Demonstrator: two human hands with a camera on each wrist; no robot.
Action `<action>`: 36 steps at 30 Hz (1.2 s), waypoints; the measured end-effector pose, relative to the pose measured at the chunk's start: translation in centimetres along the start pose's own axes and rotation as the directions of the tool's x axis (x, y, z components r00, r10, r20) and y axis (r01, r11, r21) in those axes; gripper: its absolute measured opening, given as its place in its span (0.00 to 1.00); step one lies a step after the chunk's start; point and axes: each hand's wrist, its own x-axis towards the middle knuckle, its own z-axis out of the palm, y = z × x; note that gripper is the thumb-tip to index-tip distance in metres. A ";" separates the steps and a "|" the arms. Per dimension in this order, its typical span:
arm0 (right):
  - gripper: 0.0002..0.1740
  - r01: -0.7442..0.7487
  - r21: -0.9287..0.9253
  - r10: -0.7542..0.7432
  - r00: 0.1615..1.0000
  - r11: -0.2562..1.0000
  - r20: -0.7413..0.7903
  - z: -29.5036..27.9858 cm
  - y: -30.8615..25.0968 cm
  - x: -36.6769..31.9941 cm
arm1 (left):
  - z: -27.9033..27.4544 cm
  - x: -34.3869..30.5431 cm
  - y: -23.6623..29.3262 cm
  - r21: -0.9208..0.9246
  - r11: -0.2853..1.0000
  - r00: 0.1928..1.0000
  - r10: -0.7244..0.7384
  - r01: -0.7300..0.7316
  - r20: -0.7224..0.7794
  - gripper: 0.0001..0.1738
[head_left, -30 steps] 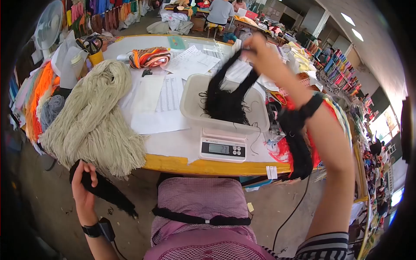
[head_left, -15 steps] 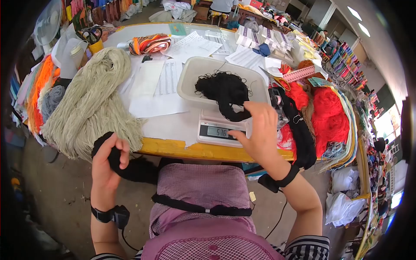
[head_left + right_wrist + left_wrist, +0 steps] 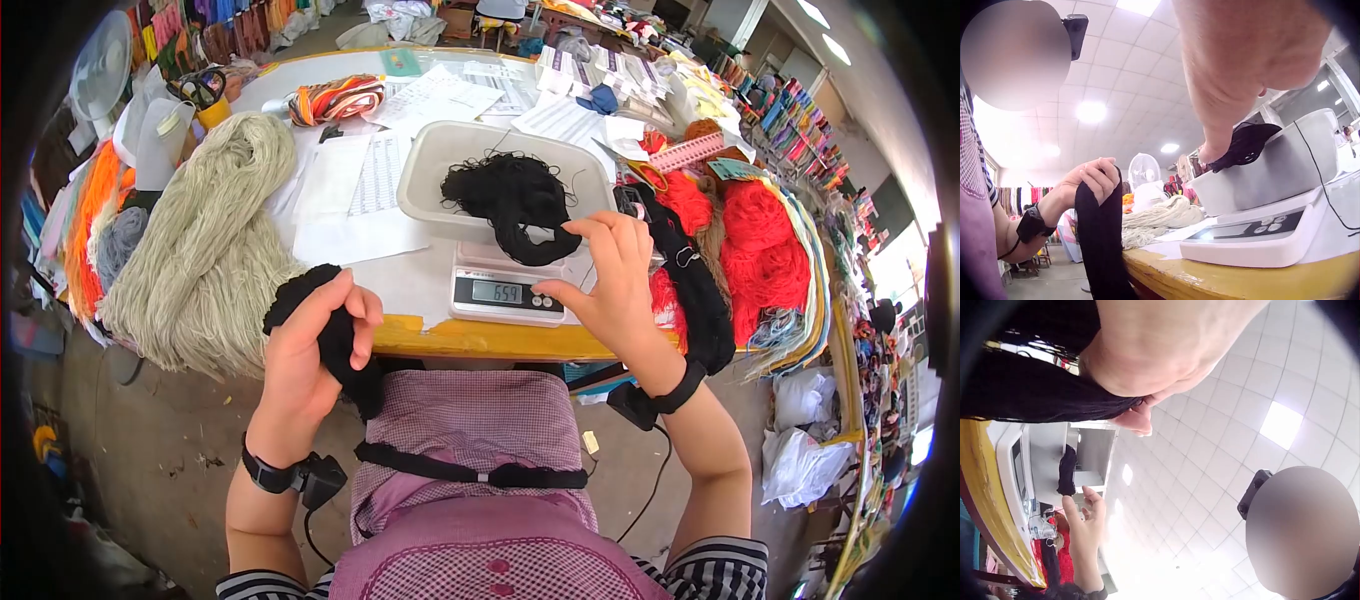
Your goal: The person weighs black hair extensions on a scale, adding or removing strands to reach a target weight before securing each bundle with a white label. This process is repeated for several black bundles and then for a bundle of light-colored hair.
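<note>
Clasping a black yarn hank, left of centre: left hand, fingers clamped on it.
Right hand, thumb and fingers apart, by tangled black yarn overhanging a white plastic tub.

Black yarn, matt and frayed into loose loops, sits in a tub of smooth, cloudy plastic above a scale of glossy white plastic with a sleek dark panel. A second black hank shows a dull, dense, velvety nap. The bench wears a shiny, scuffed yellow edge that looks painted, its top strewn with flat matt paper. Stringy greenish yarn has a faint sheen beside the black; red yarn looks fluffy. The apron is soft checked cloth; white bags are thin, crinkled plastic.
</note>
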 end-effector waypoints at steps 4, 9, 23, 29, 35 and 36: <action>0.35 0.011 0.014 -0.011 1.000 1.000 -0.008 0.3 -0.2 0.2 | -0.6 0.5 -0.4 -0.017 0.999 0.997 -0.029 0.030 0.068 0.18; 0.24 0.026 0.246 -0.043 0.997 0.969 0.064 1.0 -2.1 -0.4 | 2.2 0.7 -2.3 -0.022 0.996 0.966 -0.075 0.083 0.247 0.30; 0.07 -0.635 0.767 0.128 0.756 -0.097 0.642 2.2 -7.9 -0.8 | 1.9 0.2 -2.5 0.320 0.943 0.970 -0.153 0.086 0.190 0.22; 0.08 -0.638 0.688 0.087 0.752 0.345 0.653 1.9 -9.3 0.5 | 2.9 0.2 -3.0 0.105 0.992 0.967 -0.098 0.075 0.237 0.27; 0.07 -0.580 0.809 0.170 0.811 0.099 0.560 2.4 -9.9 0.8 | 2.8 -0.2 -2.2 -0.058 0.990 0.978 -0.119 0.130 0.172 0.22; 0.07 -0.579 0.809 0.165 0.812 0.102 0.560 2.5 -9.6 0.8 | 2.3 -0.1 -2.2 -0.062 0.990 0.979 -0.113 0.125 0.171 0.22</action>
